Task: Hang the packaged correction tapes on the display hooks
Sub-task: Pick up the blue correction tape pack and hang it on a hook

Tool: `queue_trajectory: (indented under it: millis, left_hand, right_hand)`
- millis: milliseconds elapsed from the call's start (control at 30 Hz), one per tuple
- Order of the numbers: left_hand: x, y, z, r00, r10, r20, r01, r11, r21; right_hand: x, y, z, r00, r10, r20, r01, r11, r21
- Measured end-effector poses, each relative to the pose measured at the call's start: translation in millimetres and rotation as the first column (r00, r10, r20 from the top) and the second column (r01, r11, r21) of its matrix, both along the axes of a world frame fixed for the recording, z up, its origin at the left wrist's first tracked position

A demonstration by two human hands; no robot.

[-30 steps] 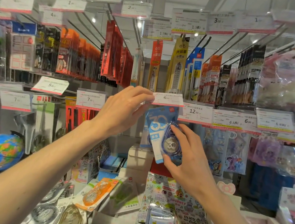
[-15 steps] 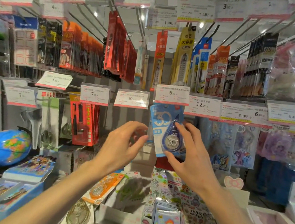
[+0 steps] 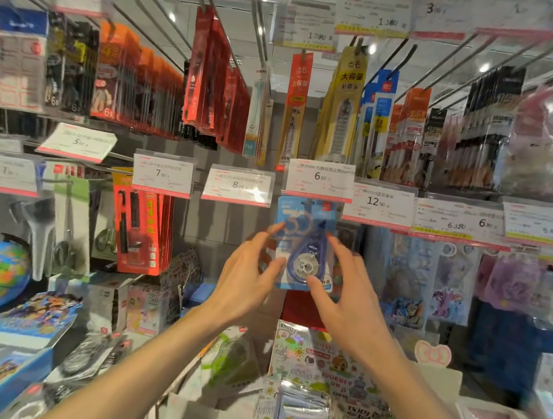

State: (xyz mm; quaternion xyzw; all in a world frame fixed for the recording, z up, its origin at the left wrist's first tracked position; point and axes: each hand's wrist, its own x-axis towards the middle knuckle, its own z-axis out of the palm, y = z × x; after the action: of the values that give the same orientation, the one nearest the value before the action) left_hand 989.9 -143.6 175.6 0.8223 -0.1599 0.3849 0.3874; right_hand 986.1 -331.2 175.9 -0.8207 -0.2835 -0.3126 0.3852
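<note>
Correction tape pack [image 3: 303, 244]: blue card hanging just under the 6.00 price tag [image 3: 320, 179]; its top hole and the hook are hidden behind that tag.
Left hand [image 3: 246, 279]: fingers loosely spread at the pack's left edge; contact cannot be told through the blur.
Right hand [image 3: 347, 297]: fingers straight, thumb tip at the pack's lower edge, gripping nothing.
Loose packs [image 3: 230, 357]: below, blurred, partly behind the forearms.

hook above blue correction tape pack [image 3: 305, 244] hidden behind 6.00 price tag [image 3: 320, 179], small print blurred
</note>
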Motion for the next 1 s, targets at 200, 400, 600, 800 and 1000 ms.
queue_trajectory:
  millis: [200, 400, 600, 800, 1000]
  left_hand:
    - [16, 2, 5, 0.995, 0.081, -0.059, -0.080, 0.996, 0.034]
    - [13, 5, 6, 0.988, 0.116, -0.102, -0.109, 0.992, 0.069]
    - [0, 7, 1, 0.986, 0.085, -0.146, -0.069, 0.991, 0.115]
    - [-25, 27, -16, 0.983, 0.061, -0.172, -0.041, 0.992, 0.115]
    - [-43, 80, -49, 0.963, 0.023, -0.269, -0.017, 1.000, 0.023]
  right_hand:
    - [19, 11, -2, 0.996, -0.045, -0.082, 0.044, 0.999, -0.009]
    - [18, 13, -3, 0.990, -0.009, -0.140, 0.012, 1.000, 0.023]
    - [11, 10, -4, 0.977, 0.056, -0.208, -0.037, 0.995, 0.091]
    - [-2, 16, -23, 0.946, 0.091, -0.312, -0.050, 0.989, 0.136]
    - [-22, 47, -40, 0.949, 0.023, -0.315, -0.025, 1.000, -0.004]
